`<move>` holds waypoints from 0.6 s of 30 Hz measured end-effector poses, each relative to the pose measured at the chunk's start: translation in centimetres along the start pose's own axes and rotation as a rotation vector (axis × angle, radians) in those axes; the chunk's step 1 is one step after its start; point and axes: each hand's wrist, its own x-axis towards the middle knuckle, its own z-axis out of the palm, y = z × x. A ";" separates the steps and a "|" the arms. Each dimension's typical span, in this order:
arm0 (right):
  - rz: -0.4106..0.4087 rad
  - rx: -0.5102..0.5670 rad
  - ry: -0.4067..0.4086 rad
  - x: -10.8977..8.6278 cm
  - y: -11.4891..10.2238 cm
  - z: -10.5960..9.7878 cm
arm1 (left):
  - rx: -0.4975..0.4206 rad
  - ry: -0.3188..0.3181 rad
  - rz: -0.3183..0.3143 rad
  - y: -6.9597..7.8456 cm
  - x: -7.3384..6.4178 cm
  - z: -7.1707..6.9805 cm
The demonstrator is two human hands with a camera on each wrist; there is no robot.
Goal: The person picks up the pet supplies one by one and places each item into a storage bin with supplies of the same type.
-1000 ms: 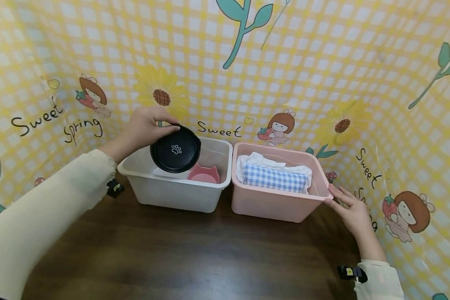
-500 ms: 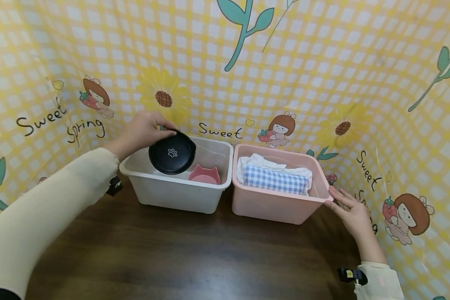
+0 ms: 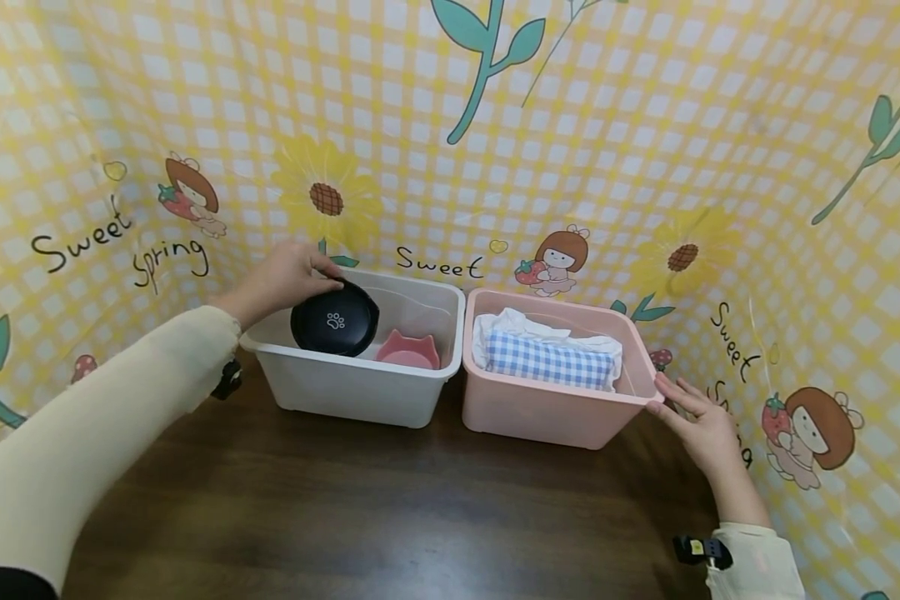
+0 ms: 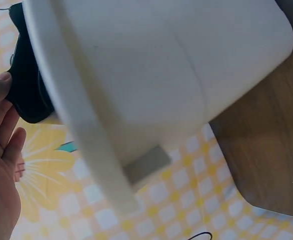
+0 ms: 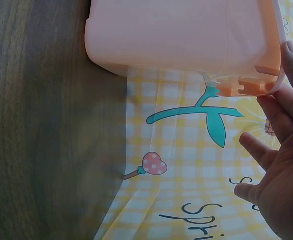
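Note:
My left hand [image 3: 288, 275] pinches the upper edge of a black bowl [image 3: 322, 325] with a white paw print. The bowl is tilted, its lower part inside the white plastic bin [image 3: 352, 387]. Beside it in that bin sits a pink bowl [image 3: 408, 350] with cat ears. In the left wrist view, thumb and fingers hold the black bowl [image 4: 24, 85] at the bin's rim. My right hand [image 3: 708, 433] holds the right front corner of the pink plastic bin [image 3: 547, 417] between thumb and fingers. In the right wrist view its other fingers [image 5: 259, 150] are spread off the bin.
A blue-and-white checked cloth bundle [image 3: 551, 358] with white fabric lies in the pink bin. Both bins stand side by side on a dark wooden table [image 3: 390, 517]. A yellow checked sheet [image 3: 390, 108] hangs close behind and at both sides.
My left hand has lowered the black bowl, slightly leftward, deeper into the white bin. The right hand has stayed at the pink bin's corner.

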 end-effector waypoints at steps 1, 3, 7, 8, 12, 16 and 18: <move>0.003 0.000 0.000 0.0 0.0 0.0 | -0.002 -0.013 -0.014 -0.2 0.0 0.1; 0.008 0.000 -0.001 0.0 0.0 0.0 | 0.001 -0.039 -0.048 -0.5 -0.1 0.4; 0.003 -0.008 0.003 0.0 0.0 0.0 | 0.009 -0.075 -0.098 -1.3 -0.2 1.2; 0.000 -0.009 0.004 0.0 0.0 0.0 | 0.012 -0.078 -0.099 -1.5 -0.2 1.3; -0.006 -0.009 0.007 0.0 -0.1 0.0 | 0.011 -0.082 -0.091 -2.4 -0.2 2.1; -0.005 -0.014 0.002 0.0 -0.2 0.0 | 0.021 -0.090 -0.099 -3.2 -0.2 2.7; -0.005 -0.020 0.002 0.0 -0.2 0.0 | 0.012 -0.103 -0.104 -3.4 -0.1 2.9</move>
